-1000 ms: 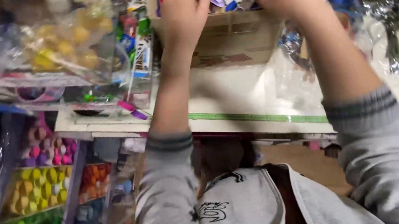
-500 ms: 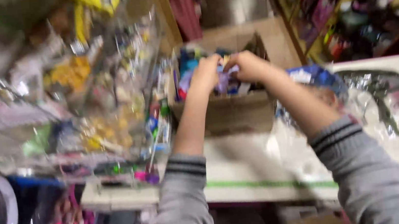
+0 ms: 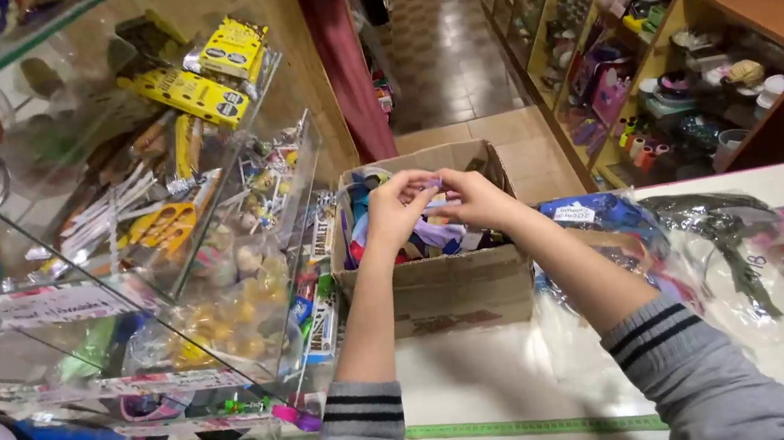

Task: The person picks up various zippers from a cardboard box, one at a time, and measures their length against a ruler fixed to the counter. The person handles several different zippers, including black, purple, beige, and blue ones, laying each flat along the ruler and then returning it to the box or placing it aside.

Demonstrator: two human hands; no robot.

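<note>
A: Where were the hands at that moment?

B: Both were over the open cardboard box on the white counter. The left hand and the right hand met above the middle of the box, fingertips close together.

A: Holding anything?

B: They pinched a small pale item between them. The left hand's fingers were curled in with the thumb and forefinger closed on it; the right hand's fingers were bent over it from the other side. What exactly it was, I couldn't tell; the hands covered most of it.

A: Which way did it run?

B: The visible part lay roughly left to right, spanning from one hand to the other, across the width of the box. Its ends were hidden in the fingers.

A: And the box?

B: Its flaps stood open and it was full of colourful fabric bands, blue, purple and dark ones jumbled together. Its long side ran across the counter, facing the person.

A: What stood around it?

B: A glass display case with packaged trinkets just to the left, touching or nearly touching the box. Clear plastic bags of goods lay to the right. A green tape measure ran along the near edge of the counter.
</note>
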